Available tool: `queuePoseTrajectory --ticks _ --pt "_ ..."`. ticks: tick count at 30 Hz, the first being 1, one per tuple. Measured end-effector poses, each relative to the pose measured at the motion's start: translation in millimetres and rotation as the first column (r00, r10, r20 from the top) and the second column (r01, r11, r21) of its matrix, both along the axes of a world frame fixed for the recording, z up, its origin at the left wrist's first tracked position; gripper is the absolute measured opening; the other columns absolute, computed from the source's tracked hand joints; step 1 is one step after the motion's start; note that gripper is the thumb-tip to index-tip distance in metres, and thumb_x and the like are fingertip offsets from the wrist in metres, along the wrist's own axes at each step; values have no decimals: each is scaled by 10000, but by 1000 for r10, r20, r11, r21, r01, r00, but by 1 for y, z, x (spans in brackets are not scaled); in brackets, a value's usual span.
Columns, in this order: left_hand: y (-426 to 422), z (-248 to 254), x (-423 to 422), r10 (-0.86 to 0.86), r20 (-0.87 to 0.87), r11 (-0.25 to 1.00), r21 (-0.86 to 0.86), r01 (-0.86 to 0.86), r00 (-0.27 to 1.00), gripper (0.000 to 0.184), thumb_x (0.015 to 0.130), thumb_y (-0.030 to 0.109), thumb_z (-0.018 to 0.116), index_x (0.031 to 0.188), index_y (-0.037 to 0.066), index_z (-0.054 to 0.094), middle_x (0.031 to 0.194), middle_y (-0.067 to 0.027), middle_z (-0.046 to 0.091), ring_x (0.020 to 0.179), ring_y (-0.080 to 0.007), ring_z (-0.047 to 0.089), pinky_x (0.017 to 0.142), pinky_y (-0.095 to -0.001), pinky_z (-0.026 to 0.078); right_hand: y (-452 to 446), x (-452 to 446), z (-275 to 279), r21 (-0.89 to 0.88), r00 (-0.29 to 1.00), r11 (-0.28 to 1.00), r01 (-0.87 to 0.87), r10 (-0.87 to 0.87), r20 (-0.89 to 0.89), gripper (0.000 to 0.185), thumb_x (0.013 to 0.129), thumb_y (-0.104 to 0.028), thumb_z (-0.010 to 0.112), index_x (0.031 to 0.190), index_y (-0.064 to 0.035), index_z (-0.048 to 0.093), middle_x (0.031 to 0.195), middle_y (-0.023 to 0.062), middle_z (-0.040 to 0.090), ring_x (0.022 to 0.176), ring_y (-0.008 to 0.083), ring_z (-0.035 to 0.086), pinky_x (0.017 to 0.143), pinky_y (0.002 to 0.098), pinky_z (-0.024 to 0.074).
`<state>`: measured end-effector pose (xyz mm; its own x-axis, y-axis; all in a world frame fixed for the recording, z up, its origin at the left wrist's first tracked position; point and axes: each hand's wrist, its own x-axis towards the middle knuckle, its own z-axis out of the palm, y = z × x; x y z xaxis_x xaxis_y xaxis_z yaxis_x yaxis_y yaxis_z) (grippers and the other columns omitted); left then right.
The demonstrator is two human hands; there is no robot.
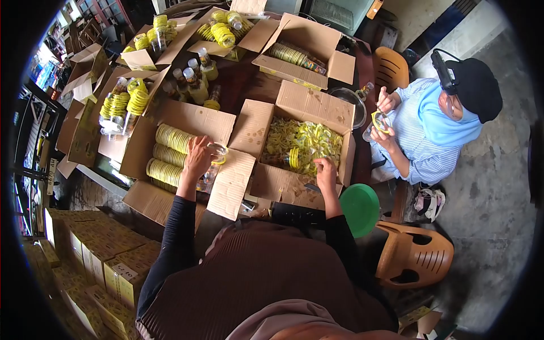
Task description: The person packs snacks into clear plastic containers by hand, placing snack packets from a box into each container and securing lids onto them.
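My left hand (198, 157) is over the open carton (195, 117) on the left, fingers closed at the edge of a clear round piece with a yellow rim (219, 153). Below that piece, clear plastic with coloured bits shows at the carton's side. Long stacks of yellow-edged rings (170, 154) lie in the same carton. My right hand (326, 173) reaches over the near right part of another carton (309, 101), its fingers drawn together at the small yellow packets (309, 139) inside. What those fingertips hold is too small to make out. A short stack of yellow rings (294, 158) lies among the packets.
A co-worker (430, 122) at the right holds a yellow-rimmed piece. Filled cartons (297, 34) and several bottles (197, 85) stand at the back. A green round tray (360, 210) and an orange chair (416, 255) are right of me; stacked boxes (107, 249) stand lower left.
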<state>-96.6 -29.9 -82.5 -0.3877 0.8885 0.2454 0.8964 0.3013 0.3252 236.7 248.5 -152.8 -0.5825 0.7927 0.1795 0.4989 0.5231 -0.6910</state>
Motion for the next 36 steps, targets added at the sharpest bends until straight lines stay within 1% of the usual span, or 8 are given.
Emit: queuePoseTrajectory --ticks 5,10,13,16,22,26,28,36 --pt "-4 -2 3 120 201 983 -163 -87 972 180 748 330 763 852 184 774 1199 -5 566 1260 -242 419 1097 -577 143 -7 -22 -16 62 997 995 -72 74 -17 216 795 -121 772 930 16 673 850 122 643 740 220 638 687 299 518" --pt "-3 6 2 193 305 981 -48 -187 933 230 810 356 724 942 170 754 1231 -20 568 1249 -245 453 1084 -672 142 -15 -41 -28 41 985 998 -51 43 166 348 841 -259 733 1015 39 687 909 219 676 833 331 663 730 371 528" --pt "4 4 1 178 309 977 59 -206 934 245 827 330 712 979 141 739 1198 -43 600 1183 -258 511 1073 -636 209 -19 -47 -27 117 991 991 -61 45 129 295 848 -224 713 968 43 682 870 215 667 784 337 654 700 378 520" --pt "23 13 18 149 244 963 186 -197 958 207 835 273 710 986 132 727 1163 -48 624 1143 -267 543 1083 -555 273 -18 -48 -21 -167 974 983 -82 114 194 235 805 -192 719 909 17 687 909 231 632 818 381 625 711 432 497" --pt "80 -15 75 -203 124 945 286 161 971 251 796 219 732 1015 105 690 1137 -74 617 1097 -291 564 994 -475 387 -29 -49 -1 42 989 989 -145 144 14 190 758 -155 728 839 2 658 847 180 629 843 363 607 748 432 491" --pt "113 -16 120 -300 279 951 158 264 912 728 756 301 769 1387 129 449 1332 -128 492 1240 -331 465 1057 -474 355 -46 -50 42 249 974 942 -227 219 58 136 753 -115 718 834 -29 650 856 140 621 858 337 598 753 421 479" --pt "125 -18 132 -322 267 944 166 285 909 796 740 274 776 1420 111 395 1350 -144 468 1249 -342 456 1045 -474 368 -58 -50 61 240 971 943 -233 213 106 135 768 -130 701 851 -37 650 885 127 603 882 339 576 774 422 465" --pt "139 -42 149 -409 378 906 281 318 830 733 738 209 750 1361 28 409 1330 -184 469 1222 -369 475 1031 -441 402 -72 -37 74 209 974 960 -189 156 166 140 829 -169 666 878 -38 658 887 118 594 892 332 564 808 426 440"
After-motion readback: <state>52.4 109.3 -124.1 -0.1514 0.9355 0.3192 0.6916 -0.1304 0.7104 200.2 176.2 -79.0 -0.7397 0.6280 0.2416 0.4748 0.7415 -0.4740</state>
